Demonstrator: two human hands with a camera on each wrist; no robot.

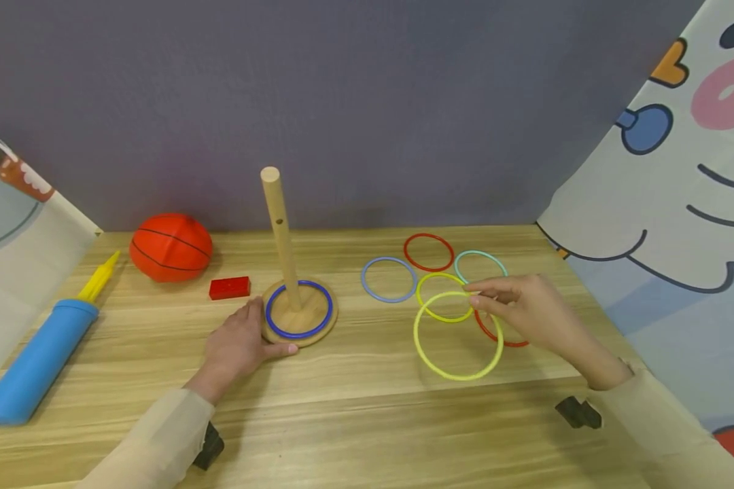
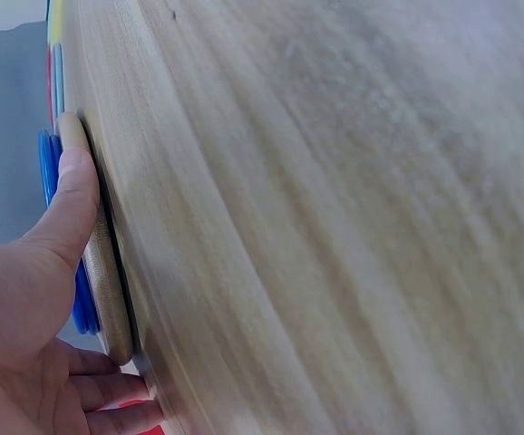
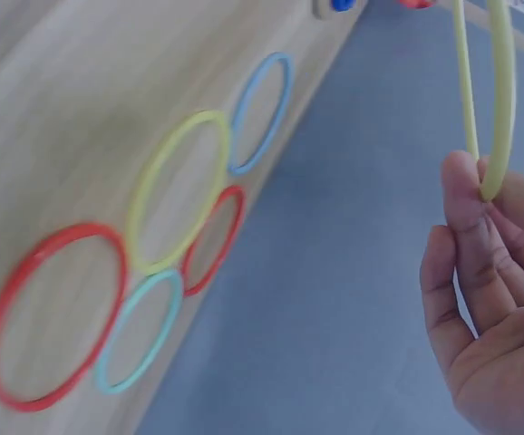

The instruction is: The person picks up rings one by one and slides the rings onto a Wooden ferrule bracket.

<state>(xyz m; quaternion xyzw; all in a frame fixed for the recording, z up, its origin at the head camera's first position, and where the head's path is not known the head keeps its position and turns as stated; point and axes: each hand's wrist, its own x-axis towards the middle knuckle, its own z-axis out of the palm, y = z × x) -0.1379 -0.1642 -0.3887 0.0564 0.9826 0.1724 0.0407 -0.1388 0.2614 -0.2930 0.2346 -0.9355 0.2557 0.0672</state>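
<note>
In the head view my left hand (image 1: pixel 235 343) holds the round base of a wooden ring-toss stand (image 1: pixel 281 234). The thumb lies on the base's front edge, with the fingers along its left side. Around the foot of the upright post lie dark blue rings (image 1: pixel 298 335); the left wrist view shows two stacked. To the right, my right hand (image 1: pixel 529 312) pinches a yellow ring (image 1: pixel 455 377) between thumb and fingertips, above the table. Beneath and beyond it lie another yellow ring (image 3: pixel 135 213), a red ring (image 3: pixel 121 267) and a turquoise ring (image 3: pixel 106 381).
Farther back lie a light blue ring (image 1: pixel 390 300) and a second red ring (image 1: pixel 429 236). Left of the stand are a red block (image 1: pixel 230 288), a red ball (image 1: pixel 171 248) and a blue hand pump (image 1: pixel 39 363) with a yellow nozzle. A grey wall (image 1: pixel 355 115) backs the wooden table (image 1: pixel 342 435).
</note>
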